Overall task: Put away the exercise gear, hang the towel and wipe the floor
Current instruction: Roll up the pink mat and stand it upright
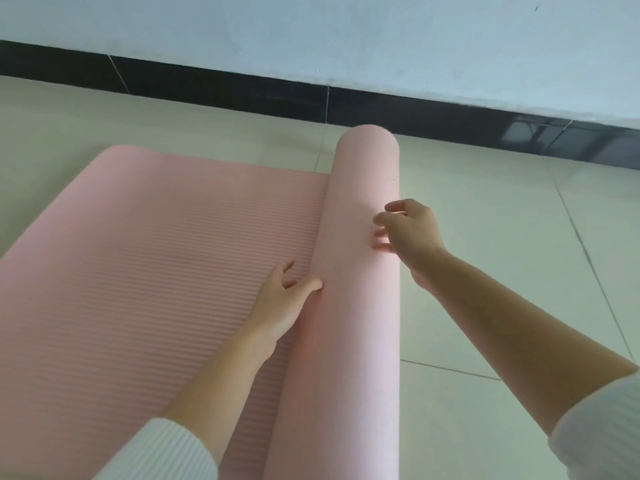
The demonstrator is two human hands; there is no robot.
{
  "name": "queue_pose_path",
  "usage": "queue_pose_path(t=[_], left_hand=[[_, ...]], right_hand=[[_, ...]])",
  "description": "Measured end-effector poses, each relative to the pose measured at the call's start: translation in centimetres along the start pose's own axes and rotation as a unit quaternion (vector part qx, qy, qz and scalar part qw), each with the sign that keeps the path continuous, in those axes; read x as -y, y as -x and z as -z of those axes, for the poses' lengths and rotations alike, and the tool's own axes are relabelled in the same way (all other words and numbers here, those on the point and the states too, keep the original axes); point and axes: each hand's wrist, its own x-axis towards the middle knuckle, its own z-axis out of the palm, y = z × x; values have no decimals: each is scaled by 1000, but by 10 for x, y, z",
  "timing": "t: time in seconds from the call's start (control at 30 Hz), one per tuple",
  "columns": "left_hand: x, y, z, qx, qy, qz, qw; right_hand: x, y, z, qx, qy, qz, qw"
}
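Clearly the task is in its first part. The pink exercise mat lies on the tiled floor near the wall, partly wound into a thick roll at its right side, with a broad ribbed stretch flat to the left. The left hand rests where roll meets flat mat, fingers spread and loose, thumb pressing the roll. The right hand curls loosely over the roll's far side, fingers bent, not clenched. Judging from this, rolling is unfinished; no towel or wiping cloth is in view, so those steps likely remain.
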Motion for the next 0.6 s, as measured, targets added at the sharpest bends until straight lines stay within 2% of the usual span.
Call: queue_pose_path(t=[0.07,0.13,0.2,0.27,0.33,0.43,0.5,0.53,0.6], left_hand=[[-5,-2,9,-28,-22,-68,997],[-8,-3,17,-55,-61,-126,989],[-9,-3,26,-74,-66,-124,987],[-9,-4,39,-56,-60,-110,991],[-9,-3,50,-12,-84,-87,993],[-6,-4,71,6,-89,-26,996],[-2,-11,89,-42,-76,-29,996],[1,-15,99,-74,-83,-45,993],[2,-23,115,-119,-93,-84,985]], right_hand=[[-5,0,-14,-33,104,9,994],[-4,5,-30,-40,148,41,987],[4,13,-46,-19,138,55,989],[16,20,-58,18,130,67,989],[25,23,-70,73,91,83,990],[38,22,-83,138,-75,52,986],[43,16,-86,108,-149,37,982],[43,13,-87,68,-116,48,990],[38,11,-93,-9,46,77,996]])
